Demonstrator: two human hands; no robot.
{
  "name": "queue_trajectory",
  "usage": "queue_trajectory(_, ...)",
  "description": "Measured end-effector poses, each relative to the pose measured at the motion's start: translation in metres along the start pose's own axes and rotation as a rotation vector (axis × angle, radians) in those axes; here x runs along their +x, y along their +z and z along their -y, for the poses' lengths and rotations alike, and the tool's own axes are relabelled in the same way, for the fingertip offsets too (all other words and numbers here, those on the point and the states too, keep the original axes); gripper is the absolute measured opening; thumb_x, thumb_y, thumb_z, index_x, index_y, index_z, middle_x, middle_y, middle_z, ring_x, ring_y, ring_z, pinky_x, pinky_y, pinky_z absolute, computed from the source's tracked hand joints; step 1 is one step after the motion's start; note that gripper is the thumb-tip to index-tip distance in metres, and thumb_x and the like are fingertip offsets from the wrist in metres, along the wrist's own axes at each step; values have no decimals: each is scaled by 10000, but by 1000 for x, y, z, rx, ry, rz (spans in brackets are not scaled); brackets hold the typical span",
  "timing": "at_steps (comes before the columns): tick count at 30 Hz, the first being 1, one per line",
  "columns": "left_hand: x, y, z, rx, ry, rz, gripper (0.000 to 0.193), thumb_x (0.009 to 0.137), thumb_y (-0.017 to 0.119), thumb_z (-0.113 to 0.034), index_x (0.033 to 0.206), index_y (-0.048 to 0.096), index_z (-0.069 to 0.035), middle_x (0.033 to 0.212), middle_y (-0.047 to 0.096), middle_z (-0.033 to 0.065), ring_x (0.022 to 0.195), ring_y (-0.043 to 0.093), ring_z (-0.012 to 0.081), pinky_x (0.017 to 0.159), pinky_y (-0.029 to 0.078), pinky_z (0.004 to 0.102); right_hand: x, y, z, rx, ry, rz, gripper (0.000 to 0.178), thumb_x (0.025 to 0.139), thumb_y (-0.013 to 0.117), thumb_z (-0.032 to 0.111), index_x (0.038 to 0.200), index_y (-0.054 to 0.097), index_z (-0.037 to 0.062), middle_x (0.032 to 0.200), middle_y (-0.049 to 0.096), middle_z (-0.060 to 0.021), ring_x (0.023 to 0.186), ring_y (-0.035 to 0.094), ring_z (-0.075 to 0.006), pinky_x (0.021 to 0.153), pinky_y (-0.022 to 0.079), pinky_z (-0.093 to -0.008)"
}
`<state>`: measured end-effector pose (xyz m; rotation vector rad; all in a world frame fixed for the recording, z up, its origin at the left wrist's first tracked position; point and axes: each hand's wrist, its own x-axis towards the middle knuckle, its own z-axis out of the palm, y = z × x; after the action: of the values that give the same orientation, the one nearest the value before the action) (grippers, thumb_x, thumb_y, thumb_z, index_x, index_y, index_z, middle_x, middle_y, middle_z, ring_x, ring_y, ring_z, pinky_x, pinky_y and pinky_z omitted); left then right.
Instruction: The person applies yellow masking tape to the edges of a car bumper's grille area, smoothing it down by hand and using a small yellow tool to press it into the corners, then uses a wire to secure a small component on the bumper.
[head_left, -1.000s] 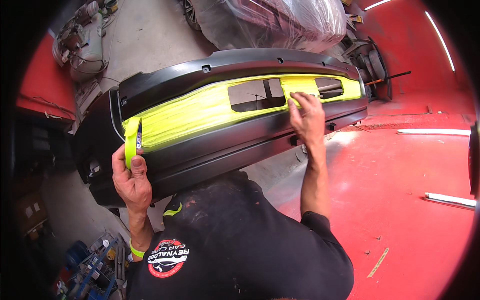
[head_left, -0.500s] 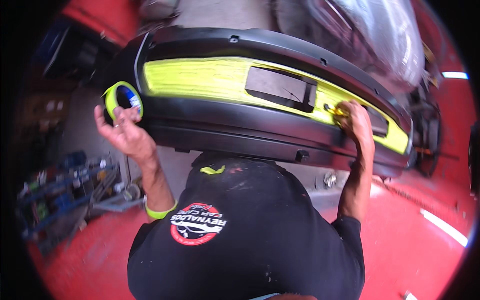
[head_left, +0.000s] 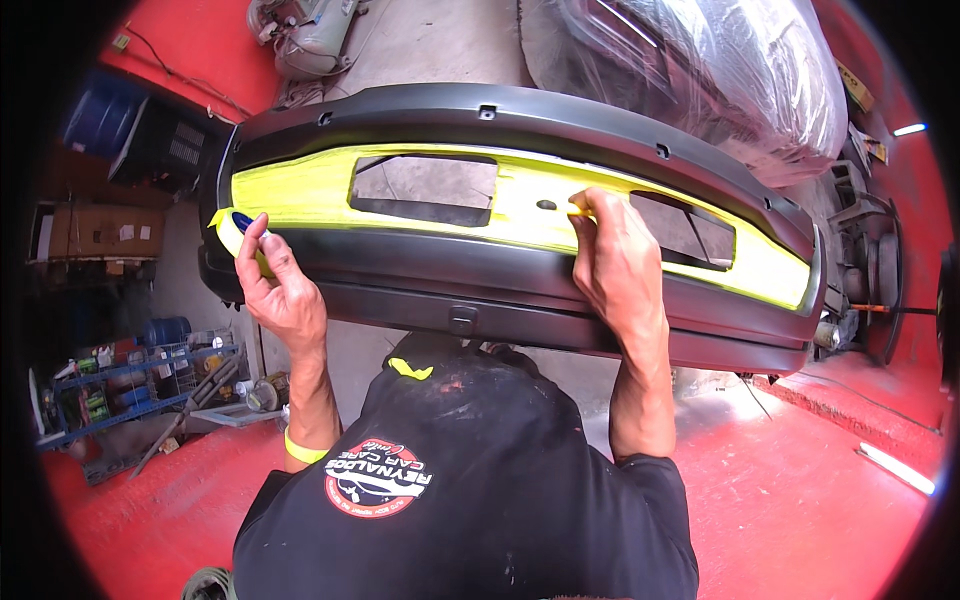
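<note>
While L hand (head_left: pixel 285 300) holds a neon-yellow, blue-cored tape roll (head_left: pixel 228 236) at approx. 9 o'clock of the long matte-black plastic bumper cover (head_left: pixel 400 262), R hand (head_left: pixel 622 262) has fingertips drawn narrow at the neon-yellow tape layer (head_left: pixel 300 187), 3 o'clock of a small dark oval hole (head_left: pixel 546 205); can't tell if they grip tape. Cover lies 12 o'clock of black T-shirt (head_left: pixel 500 470). Risk (my est.): hard pull near hole could tear/lift layer; if L hand dips, roll's free end may stick to bare plastic.

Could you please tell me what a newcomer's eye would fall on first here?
Probably the bright yellow tape across the black bumper in the middle, with the right hand at it. Next, the roll in the left hand, near the bumper's left end, then the clear plastic draped at upper right.
</note>
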<state>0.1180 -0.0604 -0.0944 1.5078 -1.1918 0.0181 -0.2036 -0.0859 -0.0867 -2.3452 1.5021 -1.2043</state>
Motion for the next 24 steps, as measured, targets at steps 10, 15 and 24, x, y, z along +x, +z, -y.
queue_trajectory(10,26,13,17,196,99,257,235,938,725,-234,1034,758,-21,902,657,107,786,607,188,790,495,313,-124,-121,-3,-134,688,-675,202,1014,614,204,1075,555,21,957,608,-60,831,563,-124,733,456,-276)
queue_trajectory(15,58,23,16,359,-7,550,310,947,690,-340,1074,760,-66,971,669,256,830,637,311,915,498,418,-191,-128,38,-306,1180,-558,365,965,687,368,915,601,17,750,577,-15,665,490,-98,583,414,-270)
queue_trajectory(24,90,30,59,630,225,959,507,885,718,-420,1173,715,-3,1256,580,379,1107,638,443,966,496,441,-291,50,68,-25,1356,651,425,960,560,421,1122,677,46,966,709,-243,985,654,-454,871,504,-507)
